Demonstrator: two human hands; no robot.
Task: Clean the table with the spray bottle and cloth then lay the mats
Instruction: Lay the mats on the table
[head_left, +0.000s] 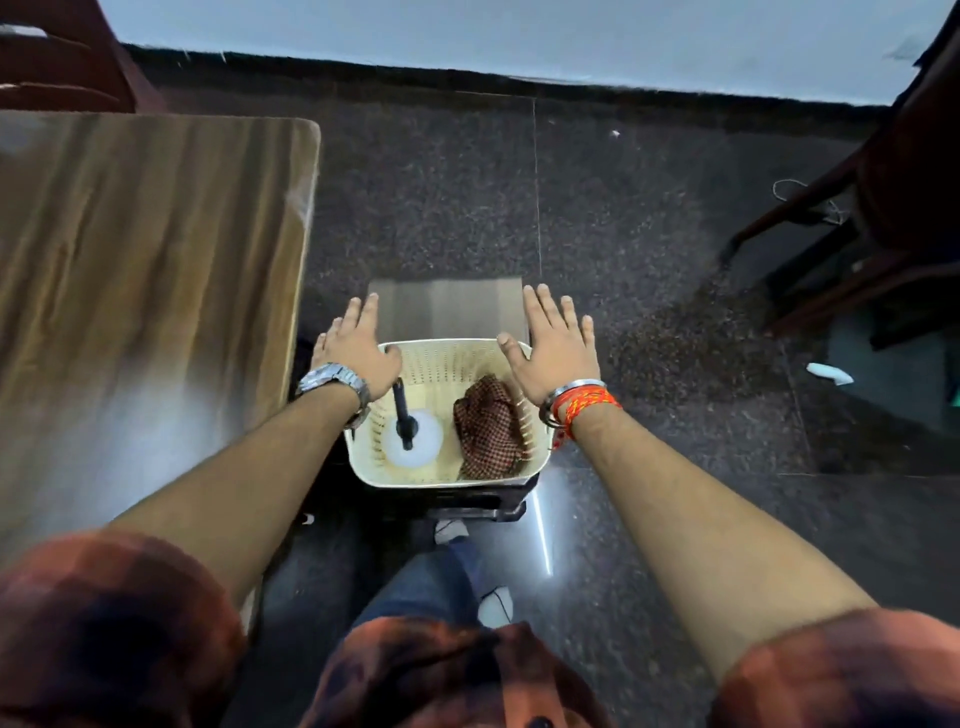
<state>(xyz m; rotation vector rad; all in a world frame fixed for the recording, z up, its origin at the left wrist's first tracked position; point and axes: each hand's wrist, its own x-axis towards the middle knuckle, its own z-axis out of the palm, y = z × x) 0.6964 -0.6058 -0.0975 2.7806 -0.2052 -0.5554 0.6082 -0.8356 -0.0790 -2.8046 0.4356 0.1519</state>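
Cream basket (447, 480) centre frame corrals spray bottle (413, 436), cloth (488, 431); mats (449, 309) just above. Left hand (358, 348), right hand (556, 345) flat, fingers spread, gripping nothing, maybe touching rim, hard to tell. Table (145, 260) left, handy.

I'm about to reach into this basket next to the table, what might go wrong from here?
The basket sits on a small dark stool that looks barely wider than it, so a lopsided pull might tip it. The spray bottle stands upright close to the left hand; a careless reach could topple it.
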